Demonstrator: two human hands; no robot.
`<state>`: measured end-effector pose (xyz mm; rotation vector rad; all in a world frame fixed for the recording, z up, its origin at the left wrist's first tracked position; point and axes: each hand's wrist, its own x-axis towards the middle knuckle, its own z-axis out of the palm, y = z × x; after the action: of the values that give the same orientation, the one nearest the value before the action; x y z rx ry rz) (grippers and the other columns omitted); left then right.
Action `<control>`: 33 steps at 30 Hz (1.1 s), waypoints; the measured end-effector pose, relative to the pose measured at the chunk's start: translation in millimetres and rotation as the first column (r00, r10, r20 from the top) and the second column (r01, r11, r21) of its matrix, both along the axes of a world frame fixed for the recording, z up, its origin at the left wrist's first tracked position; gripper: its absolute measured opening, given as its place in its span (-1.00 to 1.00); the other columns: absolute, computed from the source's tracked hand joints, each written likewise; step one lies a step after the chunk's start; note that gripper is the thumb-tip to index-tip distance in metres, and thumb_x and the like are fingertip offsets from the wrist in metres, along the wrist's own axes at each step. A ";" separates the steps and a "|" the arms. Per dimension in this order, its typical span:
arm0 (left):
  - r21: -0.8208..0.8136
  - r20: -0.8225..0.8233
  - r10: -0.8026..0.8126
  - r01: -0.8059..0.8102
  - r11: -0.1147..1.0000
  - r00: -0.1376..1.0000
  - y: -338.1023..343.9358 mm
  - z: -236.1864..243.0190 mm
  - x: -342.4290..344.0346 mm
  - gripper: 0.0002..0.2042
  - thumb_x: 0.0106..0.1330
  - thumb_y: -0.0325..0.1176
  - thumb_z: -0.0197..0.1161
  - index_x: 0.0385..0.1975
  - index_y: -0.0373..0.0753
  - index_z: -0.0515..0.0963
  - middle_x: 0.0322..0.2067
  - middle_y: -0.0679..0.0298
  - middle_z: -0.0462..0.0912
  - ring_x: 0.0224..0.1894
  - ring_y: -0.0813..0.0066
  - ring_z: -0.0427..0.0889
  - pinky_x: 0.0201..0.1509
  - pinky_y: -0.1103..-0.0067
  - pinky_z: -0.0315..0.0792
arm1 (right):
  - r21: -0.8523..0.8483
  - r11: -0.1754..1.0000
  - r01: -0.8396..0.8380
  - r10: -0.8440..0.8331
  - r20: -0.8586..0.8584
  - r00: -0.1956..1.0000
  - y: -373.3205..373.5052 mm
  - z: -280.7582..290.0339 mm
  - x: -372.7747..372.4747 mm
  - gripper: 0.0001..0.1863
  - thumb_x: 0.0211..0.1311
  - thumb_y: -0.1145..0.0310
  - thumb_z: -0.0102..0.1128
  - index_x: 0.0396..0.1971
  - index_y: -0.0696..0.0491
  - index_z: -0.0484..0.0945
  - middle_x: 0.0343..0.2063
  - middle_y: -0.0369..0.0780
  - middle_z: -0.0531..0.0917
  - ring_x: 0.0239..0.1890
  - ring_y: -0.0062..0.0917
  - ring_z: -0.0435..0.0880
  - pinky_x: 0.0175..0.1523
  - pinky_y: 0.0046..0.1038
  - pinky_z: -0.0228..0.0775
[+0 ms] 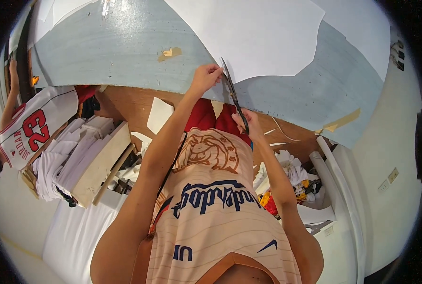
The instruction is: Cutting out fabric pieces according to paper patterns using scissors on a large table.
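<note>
Overhead, from the head camera, the left hand [205, 78] pinches the lower edge of a large white paper sheet [253, 33] lying on the grey table [125, 47]. Just beside it the right hand [247, 124] is closed around the handles of black scissors [233, 92] — blades pointing up, tip at the sheet's edge. Paper stacks [78, 156] sit lower left.

No screens or signs. Small pale rectangular wall plates [388, 181] at right wall, maybe switches. Colourful yellow-red packets [302, 191] in the clutter lower right, too small to tell.
</note>
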<state>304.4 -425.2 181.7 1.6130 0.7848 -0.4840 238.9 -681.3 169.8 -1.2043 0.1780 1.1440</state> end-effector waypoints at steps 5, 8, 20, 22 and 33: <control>-0.012 0.002 0.012 -0.012 1.000 1.000 1.2 -1.4 -1.8 -0.77 0.47 -0.24 0.26 -0.28 -0.31 0.67 -0.48 0.36 0.62 -0.45 0.61 0.53 -0.34 0.61 0.44 | -0.022 1.000 0.009 -0.009 0.022 1.000 -2.7 1.9 3.5 -0.68 0.35 0.25 0.41 -0.51 0.02 0.48 -0.75 -0.45 0.42 -0.78 -0.78 0.34 -0.67 -0.64 0.12; -0.029 0.027 0.025 -0.024 0.999 0.999 1.1 -0.8 -0.9 -0.77 0.47 -0.25 0.25 -0.33 -0.30 0.65 -0.50 0.37 0.60 -0.45 0.62 0.51 -0.34 0.61 0.42 | -0.077 0.997 -0.020 0.026 0.075 0.997 -1.7 1.9 9.9 -0.67 0.33 0.25 0.44 -0.53 0.01 0.48 -0.77 -0.45 0.40 -0.79 -0.78 0.33 -0.68 -0.64 0.11; -0.175 0.060 0.079 -0.067 0.982 0.995 4.3 17.7 -10.2 -0.77 0.48 -0.27 0.24 -0.39 -0.26 0.61 -0.51 0.41 0.57 -0.45 0.64 0.48 -0.31 0.63 0.39 | -0.048 0.993 -0.112 0.116 0.098 0.988 33.7 9.2 89.0 -0.58 0.22 0.12 0.54 -0.61 0.00 0.49 -0.76 -0.45 0.41 -0.76 -0.77 0.33 -0.63 -0.62 0.10; -0.174 0.059 0.076 -0.065 0.983 0.995 7.6 20.9 -11.4 -0.78 0.49 -0.28 0.23 -0.39 -0.26 0.61 -0.50 0.41 0.57 -0.45 0.65 0.48 -0.31 0.63 0.39 | -0.075 0.984 -0.164 0.171 0.093 0.981 41.1 12.5 104.6 -0.54 0.19 0.06 0.56 -0.62 -0.01 0.48 -0.75 -0.47 0.40 -0.75 -0.77 0.33 -0.63 -0.61 0.10; -0.216 0.058 0.140 -0.124 0.968 0.988 -5.4 33.8 -24.3 -0.80 0.49 -0.34 0.18 -0.37 -0.28 0.62 -0.48 0.42 0.58 -0.44 0.66 0.49 -0.32 0.64 0.38 | -0.073 0.958 -0.278 0.288 0.231 0.930 84.9 9.3 161.3 -0.52 0.22 0.02 0.52 -0.63 -0.03 0.44 -0.74 -0.45 0.43 -0.76 -0.79 0.36 -0.64 -0.64 0.12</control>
<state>280.1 -430.6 215.5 1.3635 0.7536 -0.3967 400.2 -596.4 179.1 -1.4243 -0.1639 1.2350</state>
